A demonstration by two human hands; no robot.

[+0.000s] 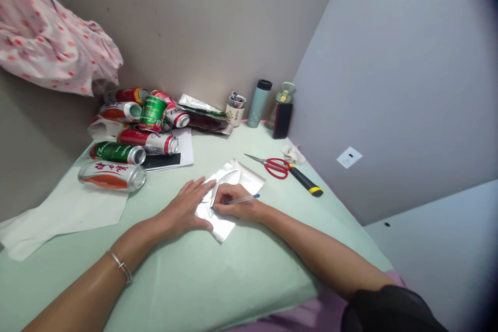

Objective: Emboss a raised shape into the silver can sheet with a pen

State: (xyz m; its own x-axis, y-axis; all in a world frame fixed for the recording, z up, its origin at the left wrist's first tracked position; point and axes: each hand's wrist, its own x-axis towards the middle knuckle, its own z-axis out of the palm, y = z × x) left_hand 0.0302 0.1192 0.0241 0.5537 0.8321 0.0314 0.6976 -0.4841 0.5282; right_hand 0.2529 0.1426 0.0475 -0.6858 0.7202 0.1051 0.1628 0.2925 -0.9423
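The right hand's (238,193) fingers are closed round a clear-barrelled pen (246,198), its blue end pointing up to the right and its writing end down at a silvery sheet (226,224). The left hand (185,207) lies palm down with fingers spread, thumb and fingertips over the sheet's left side, gripping nothing. The sheet lies creased and aslant on the pale green table (175,285), under both hands. Just beyond, to the right, are red-handled scissors (267,161) and a black-and-yellow handle (308,182) — the two touching or overlapping, I cannot tell which — near a crumpled tissue (292,154). Left of the sheet, drink cans (148,141) lie heaped, some over white paper (78,212). Along the back stand a pen cup (235,115), a blue-green tumbler (259,107) and, farther right, a phone (282,121) propped upright before a green-topped bottle (287,92).
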